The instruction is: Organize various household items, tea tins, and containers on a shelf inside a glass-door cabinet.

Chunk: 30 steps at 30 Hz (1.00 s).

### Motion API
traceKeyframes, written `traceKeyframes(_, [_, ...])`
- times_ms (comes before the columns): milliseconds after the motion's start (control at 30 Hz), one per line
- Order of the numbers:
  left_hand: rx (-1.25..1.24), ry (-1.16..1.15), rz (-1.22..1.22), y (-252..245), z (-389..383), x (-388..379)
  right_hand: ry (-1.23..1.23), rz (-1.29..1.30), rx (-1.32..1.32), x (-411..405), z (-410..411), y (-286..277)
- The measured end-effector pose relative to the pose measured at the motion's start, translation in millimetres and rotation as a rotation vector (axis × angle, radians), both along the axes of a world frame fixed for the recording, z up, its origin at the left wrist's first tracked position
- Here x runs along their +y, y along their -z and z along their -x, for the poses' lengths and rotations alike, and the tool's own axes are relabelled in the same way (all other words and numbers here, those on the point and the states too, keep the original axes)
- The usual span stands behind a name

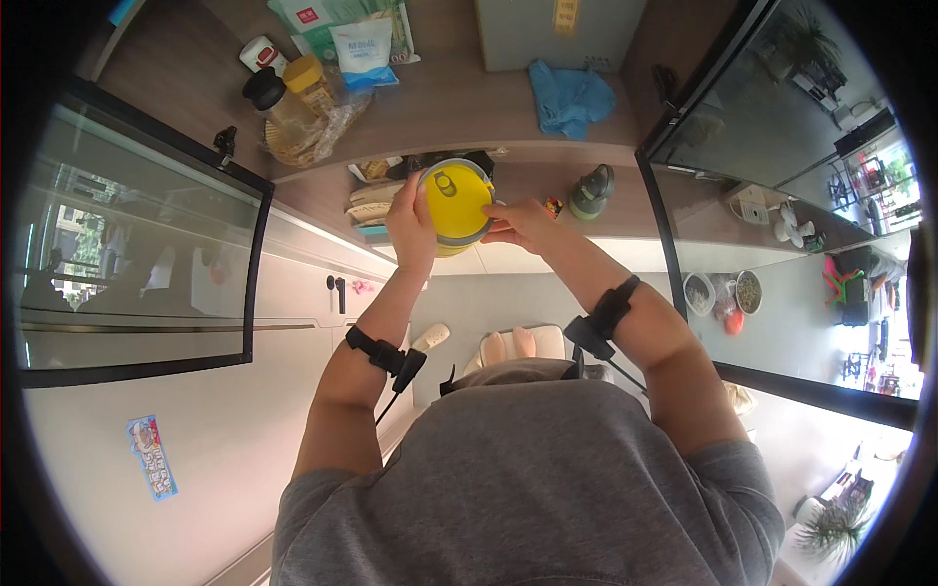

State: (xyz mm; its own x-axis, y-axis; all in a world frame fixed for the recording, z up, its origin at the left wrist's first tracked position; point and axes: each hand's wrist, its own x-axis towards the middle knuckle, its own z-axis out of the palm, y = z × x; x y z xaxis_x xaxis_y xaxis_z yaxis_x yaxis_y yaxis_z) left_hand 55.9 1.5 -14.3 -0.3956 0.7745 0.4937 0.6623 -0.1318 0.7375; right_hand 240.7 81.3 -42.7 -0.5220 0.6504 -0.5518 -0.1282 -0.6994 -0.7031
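Between my two hands is a round yellow container (456, 205) with a grey rim and a ring-shaped tab on its lid. My left hand (412, 228) grips its left side, the thumb resting near the lid's edge. On the right side, the fingers of my right hand (516, 223) touch the rim by a small clasp. Behind the container, a lower cabinet shelf (527, 183) holds a dark green shoe-like object (592, 192) and a small red and black packet (553, 207). Several packages (370, 201) lie on that shelf to the left, partly hidden by my left hand.
Two glass cabinet doors, left (146, 242) and right (777, 242), stand open on either side. The upper shelf (447, 110) bears jars (282, 106), bags (363, 51), a blue cloth (571, 99) and a grey box (560, 36). Bare feet rest on a stool (553, 343); a slipper (431, 337) lies below.
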Motion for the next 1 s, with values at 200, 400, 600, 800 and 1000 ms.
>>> traceKeyframes(200, [0.105,0.006,-0.049,16.0,3.4,-8.1,-0.157,-0.059,-0.375,-3.7,12.6,-10.2])
traceKeyframes(400, [0.269,-0.042,-0.081,23.6,-2.8,-10.0,-0.13,-0.036,-0.354,-6.3,17.2,-0.1])
traceKeyframes(600, [0.25,-0.108,-0.099,31.5,-0.4,-11.9,-0.075,0.293,-0.314,-9.7,26.7,0.7])
traceKeyframes(800, [0.275,-0.124,-0.12,26.3,-1.2,-5.8,0.037,0.332,-0.199,-17.4,33.1,13.2])
traceKeyframes(1000, [0.275,-0.118,-0.133,25.8,0.1,-7.6,0.088,0.282,-0.253,-19.6,37.4,19.5])
